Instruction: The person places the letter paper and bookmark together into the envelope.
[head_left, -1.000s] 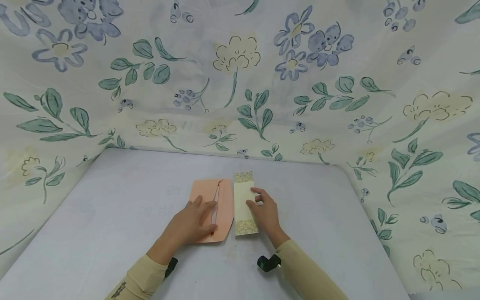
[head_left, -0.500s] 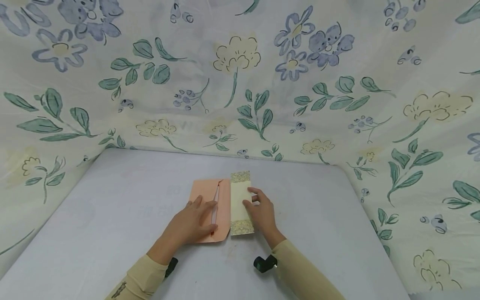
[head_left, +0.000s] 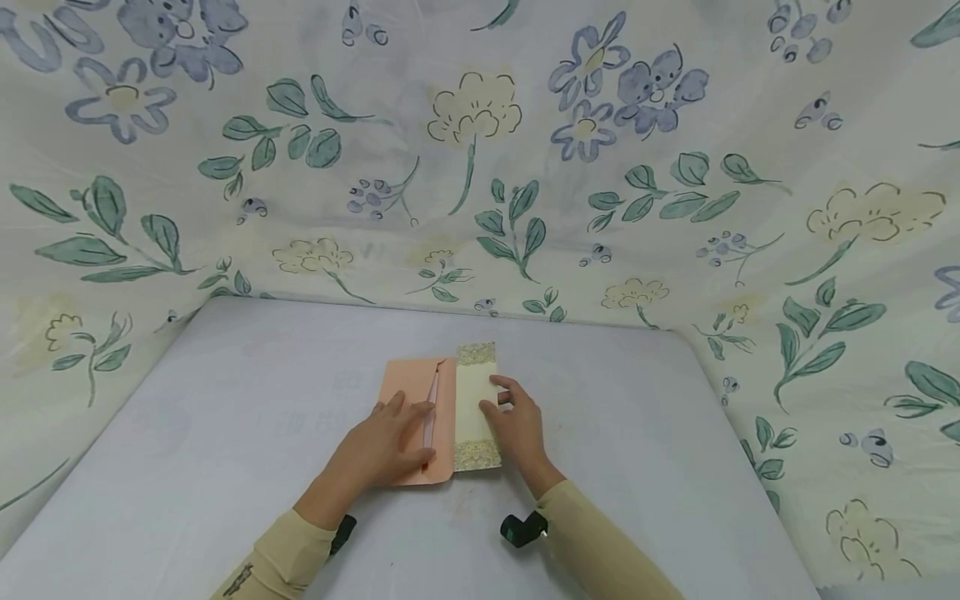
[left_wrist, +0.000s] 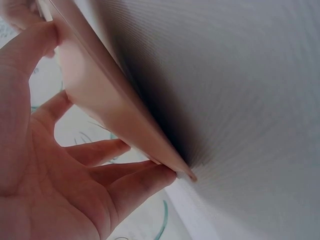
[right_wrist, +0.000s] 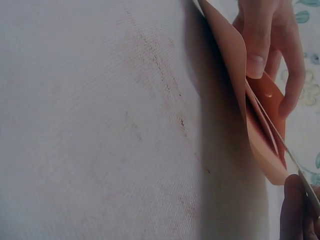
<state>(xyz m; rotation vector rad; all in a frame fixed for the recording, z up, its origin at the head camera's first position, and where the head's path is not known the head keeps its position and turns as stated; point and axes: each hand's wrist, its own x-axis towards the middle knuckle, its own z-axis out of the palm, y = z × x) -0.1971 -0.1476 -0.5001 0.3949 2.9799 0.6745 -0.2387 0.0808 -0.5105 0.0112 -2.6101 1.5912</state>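
A salmon-pink envelope (head_left: 405, 379) lies on the table with a narrow slit gaping along its face. My left hand (head_left: 382, 442) rests over it, fingers spread, fingertips by the slit. From the left wrist, those fingertips touch the envelope (left_wrist: 105, 95) along its side. My right hand (head_left: 522, 425) pinches a cream card (head_left: 474, 400) with patterned bands at both ends, by its right edge. The card's left edge overlaps the envelope's right side. In the right wrist view, the card (right_wrist: 295, 157) shows edge-on, reaching between the parted layers of the envelope (right_wrist: 227, 50).
A white-covered table (head_left: 262, 392) spreads around the hands, with faint brownish marks (right_wrist: 181, 122) near its front. Floral cloth (head_left: 472, 167) hangs behind and at both sides. Dark wrist devices (head_left: 523, 529) hang below the sleeves.
My right hand has moved the card leftward, from beside the envelope to overlapping its right side. My left hand and the envelope's left part have stayed in place.
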